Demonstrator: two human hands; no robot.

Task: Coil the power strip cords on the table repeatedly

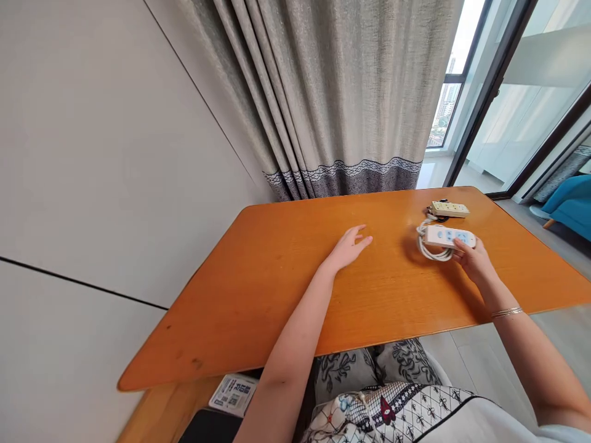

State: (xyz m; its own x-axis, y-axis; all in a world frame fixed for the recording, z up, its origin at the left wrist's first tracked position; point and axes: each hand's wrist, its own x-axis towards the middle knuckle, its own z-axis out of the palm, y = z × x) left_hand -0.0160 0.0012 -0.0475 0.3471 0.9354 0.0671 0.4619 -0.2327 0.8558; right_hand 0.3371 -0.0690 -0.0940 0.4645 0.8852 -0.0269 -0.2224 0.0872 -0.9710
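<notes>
In my right hand (473, 258) is a white power strip (450, 237) with pale blue sockets, gripped at its right end and held above the right part of the table. A coil of white cord (434, 252) hangs at the strip's left end. My left hand (349, 247) is over the middle of the table, fingers spread, with nothing in it. Just behind the held strip, a second, cream-coloured power strip (450, 210) lies on the table, a dark cord bunched at its left end.
The orange-brown wooden table (258, 277) stretches in front of me. Behind it hangs a grey curtain (351, 92), and a pale panelled wall (92, 154) rises on the left. A printed white box (233, 394) sits below the table's front edge. At far right is a blue chair (570, 206).
</notes>
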